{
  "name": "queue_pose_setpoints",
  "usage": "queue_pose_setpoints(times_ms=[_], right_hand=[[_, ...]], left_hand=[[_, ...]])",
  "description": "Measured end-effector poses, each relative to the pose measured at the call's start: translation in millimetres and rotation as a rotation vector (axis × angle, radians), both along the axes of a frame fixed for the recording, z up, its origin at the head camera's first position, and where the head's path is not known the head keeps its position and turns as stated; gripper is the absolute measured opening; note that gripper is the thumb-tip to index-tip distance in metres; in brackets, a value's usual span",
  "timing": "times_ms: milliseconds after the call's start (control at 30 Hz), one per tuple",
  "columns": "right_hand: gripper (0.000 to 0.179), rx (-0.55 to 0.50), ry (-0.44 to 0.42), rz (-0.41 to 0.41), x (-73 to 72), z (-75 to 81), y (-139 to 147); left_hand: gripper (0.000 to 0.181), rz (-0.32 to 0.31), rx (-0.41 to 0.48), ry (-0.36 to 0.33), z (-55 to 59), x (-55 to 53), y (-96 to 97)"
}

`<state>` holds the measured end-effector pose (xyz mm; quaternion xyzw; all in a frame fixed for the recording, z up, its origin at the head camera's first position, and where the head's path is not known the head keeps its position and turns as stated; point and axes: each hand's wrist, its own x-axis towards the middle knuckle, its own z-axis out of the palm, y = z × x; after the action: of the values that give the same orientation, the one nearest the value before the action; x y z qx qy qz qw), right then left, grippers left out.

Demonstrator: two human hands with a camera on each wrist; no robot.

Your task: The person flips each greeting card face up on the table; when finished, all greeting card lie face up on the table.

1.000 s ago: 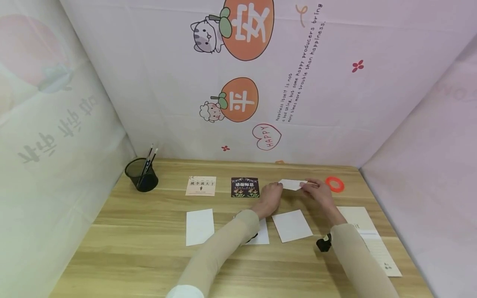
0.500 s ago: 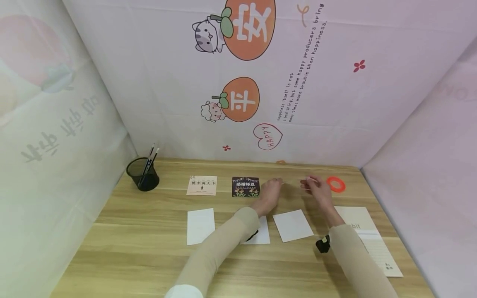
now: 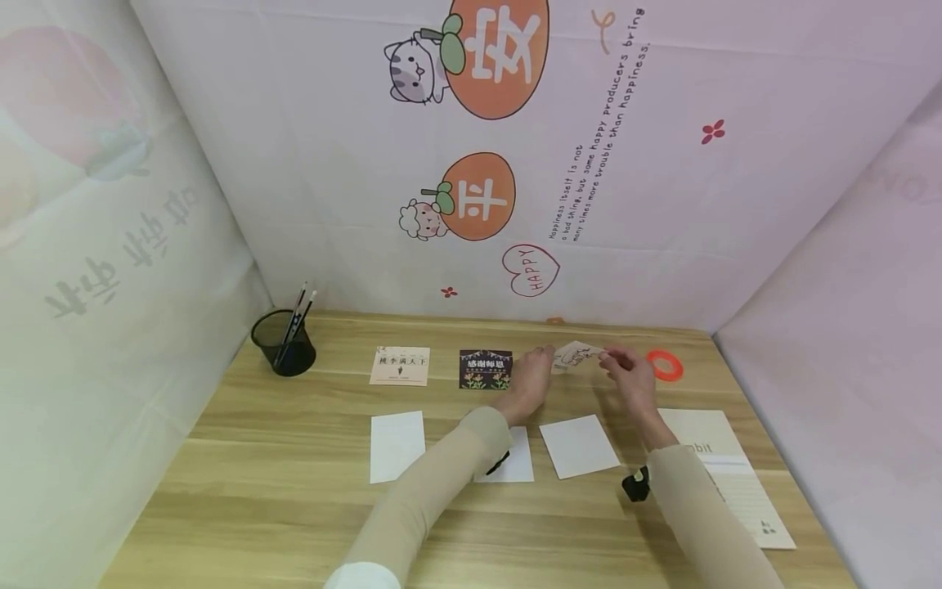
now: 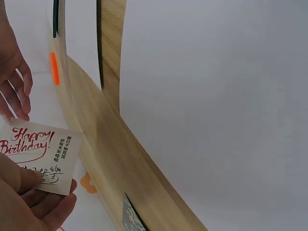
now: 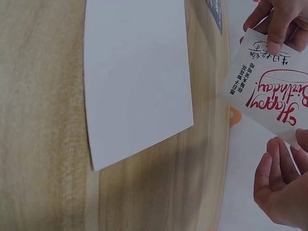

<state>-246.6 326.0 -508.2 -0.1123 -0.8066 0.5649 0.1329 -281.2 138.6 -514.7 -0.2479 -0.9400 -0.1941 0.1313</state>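
Both hands hold a small square birthday card above the back right of the table. Its printed face, with red "Happy Birthday!" lettering and black Chinese characters, shows clearly in the left wrist and right wrist views. My left hand pinches one end, with the thumb lying over the print. At the opposite corner my right hand has its thumb on the card, the other fingers bent below it. Just left of the left hand lies a dark flowered card; a cream card with Chinese characters lies farther left.
Blank white cards lie nearer the front, one partly under the left sleeve. A black mesh pen holder stands back left. An orange-red ring and a large cream printed sheet are at right.
The birthday card has turned over in the hands: its plain white side showed first, then it was nearly edge-on, now its printed face shows. The hands have stayed nearly in place.
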Motion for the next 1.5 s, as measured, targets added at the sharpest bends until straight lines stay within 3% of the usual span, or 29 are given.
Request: queue_pose_setpoints(times_ms=[267,367,500,600,867,967,1233,1500], right_hand=[[0.033,0.02,-0.004,-0.037,1.9,0.6,-1],[0.035,0.025,-0.005,-0.044,3.3,2.7,0],[0.037,0.028,0.029,-0.022,3.7,6.9,1],[0.037,0.036,0.068,-0.004,2.8,10.0,1],[0.034,0.007,0.047,-0.045,2.1,14.0,-2],[0.035,0.002,0.013,-0.051,3.1,15.9,-3],[0.032,0.031,-0.035,-0.028,4.5,17.4,-5],[0.033,0.084,-0.091,0.062,8.5,16.2,-7]], left_hand=[[0.008,0.011,0.038,0.021,3.0,-1.4,-1.0],[0.007,-0.013,0.117,-0.059,2.6,-2.0,-1.1],[0.011,-0.043,0.285,-0.256,2.9,-3.3,-1.3],[0.013,-0.051,0.371,-0.35,5.1,-4.4,-2.2],[0.012,-0.084,0.538,-0.469,15.3,-6.4,-7.4],[0.015,-0.09,0.558,-0.526,20.2,-5.9,-9.8],[0.02,-0.124,0.681,-0.76,16.5,-10.7,-9.2],[0.046,-0.095,0.716,-0.799,12.6,-13.8,-9.8]])
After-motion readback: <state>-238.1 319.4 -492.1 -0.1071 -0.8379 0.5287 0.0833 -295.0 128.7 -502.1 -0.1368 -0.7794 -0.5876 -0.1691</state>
